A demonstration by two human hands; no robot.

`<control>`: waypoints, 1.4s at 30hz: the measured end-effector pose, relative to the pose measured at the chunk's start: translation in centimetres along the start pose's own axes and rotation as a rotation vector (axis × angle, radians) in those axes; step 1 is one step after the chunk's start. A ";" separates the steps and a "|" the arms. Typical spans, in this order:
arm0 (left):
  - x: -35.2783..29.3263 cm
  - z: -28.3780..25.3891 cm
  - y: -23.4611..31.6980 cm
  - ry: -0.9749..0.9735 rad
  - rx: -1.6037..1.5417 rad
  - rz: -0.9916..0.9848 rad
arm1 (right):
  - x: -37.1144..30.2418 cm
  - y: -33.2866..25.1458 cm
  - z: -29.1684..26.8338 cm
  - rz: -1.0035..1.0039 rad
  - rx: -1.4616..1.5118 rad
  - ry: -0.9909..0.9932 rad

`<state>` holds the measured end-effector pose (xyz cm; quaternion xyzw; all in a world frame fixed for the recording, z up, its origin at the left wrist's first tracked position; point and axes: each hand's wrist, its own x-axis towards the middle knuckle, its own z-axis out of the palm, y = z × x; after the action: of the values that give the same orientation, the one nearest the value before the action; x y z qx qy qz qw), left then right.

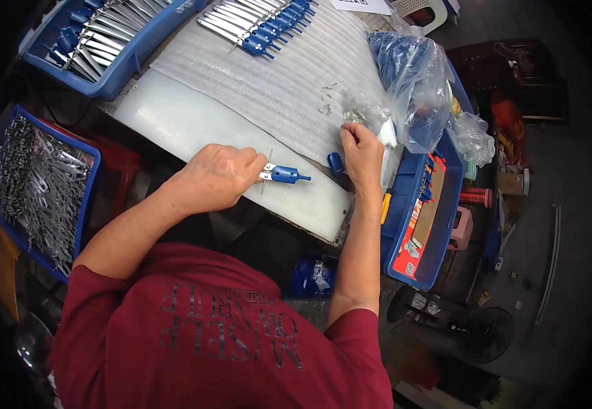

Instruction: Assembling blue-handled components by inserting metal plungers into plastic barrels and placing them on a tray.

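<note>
In the head view, the left hand (224,176) has its fingers closed around 1 blue tool (284,174), which is on the near side of the mat (275,88). The right hand (363,155) is by the mat's right edge, fingers bent; I cannot tell if the tips meet or hold something. Similar tools (258,39) lie on the mat's far part.

Tools (260,33) on foam (241,88) atop desk (173,112), far side; tray (90,211) L of desk, bin (448,218) R; bag (415,92) beyond R hand (363,157).
</note>
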<state>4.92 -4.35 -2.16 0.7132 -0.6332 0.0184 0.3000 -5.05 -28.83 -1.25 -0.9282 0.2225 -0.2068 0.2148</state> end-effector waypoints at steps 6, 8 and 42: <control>-0.1 0.3 -0.2 0.015 -0.021 -0.028 | 2.4 -1.0 1.7 0.077 -0.132 -0.093; -0.2 0.4 -0.1 0.021 -0.024 -0.031 | 2.8 -1.2 2.1 0.087 -0.176 -0.090; -0.3 0.5 0.0 -0.019 0.012 -0.053 | -4.0 -7.8 -2.0 0.125 0.232 -0.563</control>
<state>4.71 -4.30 -2.67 0.7318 -0.6167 0.0076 0.2900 -6.75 -21.11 3.04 -0.9029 0.1858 0.0478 0.3847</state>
